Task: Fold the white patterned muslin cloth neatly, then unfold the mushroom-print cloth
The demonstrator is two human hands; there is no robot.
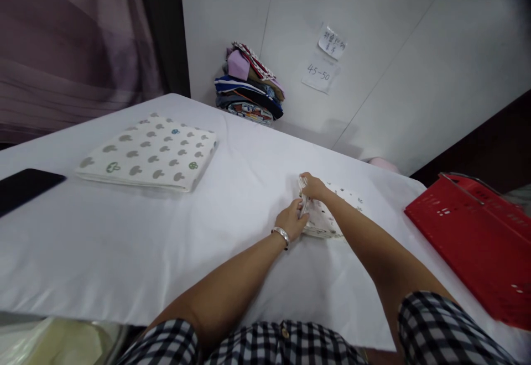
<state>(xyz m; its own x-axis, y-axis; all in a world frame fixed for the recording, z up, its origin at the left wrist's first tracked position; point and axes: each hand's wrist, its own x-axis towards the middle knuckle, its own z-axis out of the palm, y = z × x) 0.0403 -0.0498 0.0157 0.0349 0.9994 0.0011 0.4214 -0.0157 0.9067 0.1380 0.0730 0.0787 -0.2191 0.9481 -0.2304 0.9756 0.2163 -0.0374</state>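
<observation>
A white cloth with small dark and green prints lies folded on the white-covered table, partly hidden behind my right forearm. My left hand, with a silver bracelet at the wrist, grips the near part of its left edge between thumb and fingers. At the far corner of that same edge, my right hand is closed on the fabric. The edge between both hands looks raised and bunched. Further left, a folded white cloth with grey and green mushroom prints lies flat, apart from my hands.
A red plastic basket stands at the right. A dark flat object lies on the table's left side. Beyond the far edge, a pile of folded fabrics rests by the wall, where handwritten paper notes hang. A purplish curtain hangs at left.
</observation>
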